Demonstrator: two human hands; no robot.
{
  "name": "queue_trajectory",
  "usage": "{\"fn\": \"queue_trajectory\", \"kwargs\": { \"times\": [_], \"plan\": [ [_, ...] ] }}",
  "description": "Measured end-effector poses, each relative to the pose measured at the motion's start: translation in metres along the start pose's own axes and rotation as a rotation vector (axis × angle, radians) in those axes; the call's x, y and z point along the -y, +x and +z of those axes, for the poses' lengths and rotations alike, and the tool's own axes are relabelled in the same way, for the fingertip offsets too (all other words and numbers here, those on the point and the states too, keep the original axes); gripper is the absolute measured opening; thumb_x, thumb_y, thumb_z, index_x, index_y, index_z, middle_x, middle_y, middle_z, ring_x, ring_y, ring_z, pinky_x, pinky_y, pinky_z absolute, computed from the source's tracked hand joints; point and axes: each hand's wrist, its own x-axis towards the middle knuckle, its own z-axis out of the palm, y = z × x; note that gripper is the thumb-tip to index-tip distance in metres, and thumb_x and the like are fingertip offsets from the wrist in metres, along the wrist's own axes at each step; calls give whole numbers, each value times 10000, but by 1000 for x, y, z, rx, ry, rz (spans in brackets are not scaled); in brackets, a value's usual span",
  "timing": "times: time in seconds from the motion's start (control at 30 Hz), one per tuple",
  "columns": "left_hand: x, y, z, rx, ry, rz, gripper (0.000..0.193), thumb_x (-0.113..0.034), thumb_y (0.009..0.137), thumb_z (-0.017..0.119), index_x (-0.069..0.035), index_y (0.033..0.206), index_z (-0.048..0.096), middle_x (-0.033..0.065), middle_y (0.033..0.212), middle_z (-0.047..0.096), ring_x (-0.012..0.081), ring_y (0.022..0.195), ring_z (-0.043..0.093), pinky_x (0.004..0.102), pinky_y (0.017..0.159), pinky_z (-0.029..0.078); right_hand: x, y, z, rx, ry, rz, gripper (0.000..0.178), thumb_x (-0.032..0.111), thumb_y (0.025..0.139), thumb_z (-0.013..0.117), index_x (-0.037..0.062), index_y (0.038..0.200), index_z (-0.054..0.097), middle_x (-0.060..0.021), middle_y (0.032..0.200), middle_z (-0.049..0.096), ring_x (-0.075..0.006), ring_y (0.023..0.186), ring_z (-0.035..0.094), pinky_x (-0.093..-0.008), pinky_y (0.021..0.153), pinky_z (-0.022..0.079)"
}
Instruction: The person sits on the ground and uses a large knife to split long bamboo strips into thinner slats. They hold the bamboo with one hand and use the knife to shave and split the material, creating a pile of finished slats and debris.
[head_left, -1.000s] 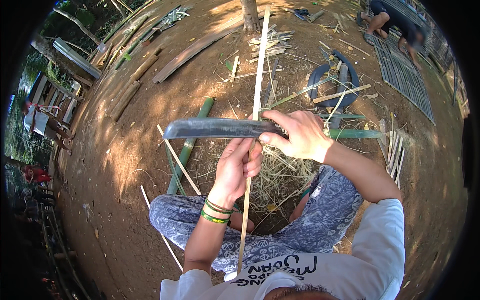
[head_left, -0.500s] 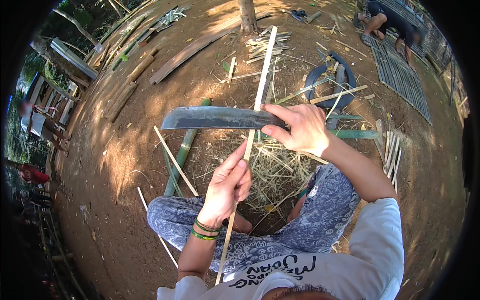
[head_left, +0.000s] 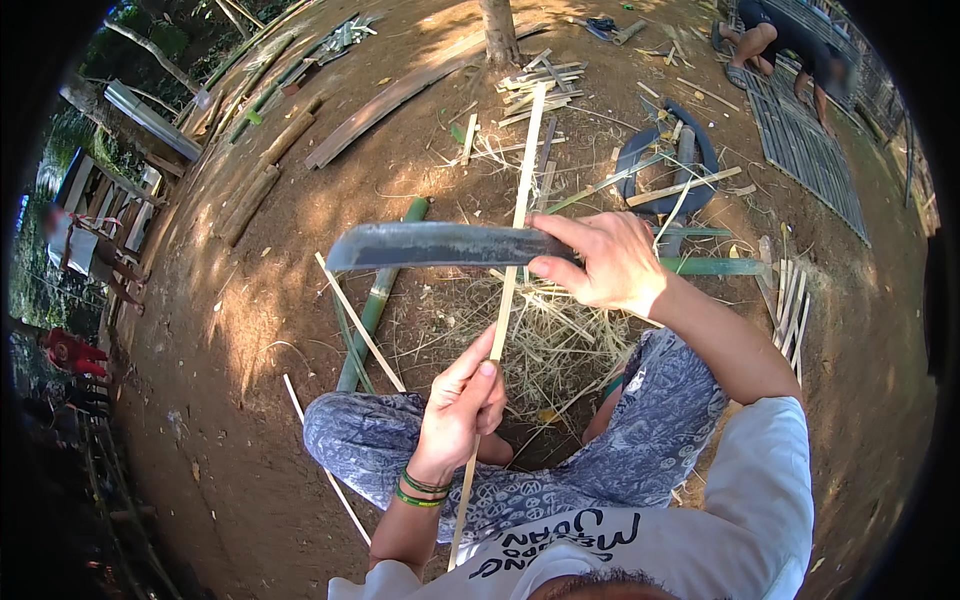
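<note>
My left hand [head_left: 462, 412] pinches a long, pale bamboo strip [head_left: 511, 290] between thumb and fingers. The strip runs from near my shirt, up through this hand, to a far end beyond the machete. My right hand [head_left: 608, 258] is closed on a machete [head_left: 440, 245], whose broad dark blade points left and lies across the strip. Its handle is hidden by the right hand. The thumb and forefinger sit close to where blade and strip cross. Below the blade, thin curly shavings [head_left: 560, 345] are heaped on the ground in front of my crossed legs.
A green bamboo pole [head_left: 378, 300] lies left of the shavings, another [head_left: 715, 267] to the right. Cut strips [head_left: 790, 310] lie at right, more pieces [head_left: 540, 85] by a tree trunk [head_left: 498, 35]. A black ring [head_left: 640, 150] lies beyond. Another person [head_left: 790, 45] bends over a slatted panel [head_left: 810, 150].
My left hand has drawn the bamboo strip toward me, so its far end now stands nearer the blade. The machete stays across it in almost the same place.
</note>
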Motion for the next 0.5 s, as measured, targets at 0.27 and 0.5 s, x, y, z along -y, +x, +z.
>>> {"fn": "queue_trajectory", "kwargs": {
  "times": [0.27,0.5],
  "plan": [
    [8,-14,-10,6,-120,-79,449,-88,1060,416,-91,1506,360,25,731,464,67,513,391,202,430,325,0,-1,-6,112,163,113,516,466,958,587,87,1308,597,-180,705,663,-377,621,662,-436,588,498],
    [4,35,3,-32,-111,99,177,-233,1079,408,-64,1033,433,165,961,603,137,518,543,233,416,458,20,-3,8,267,200,86,571,509,917,632,134,1345,584,-164,675,654,-359,586,649,-437,540,475]
  ]
}}
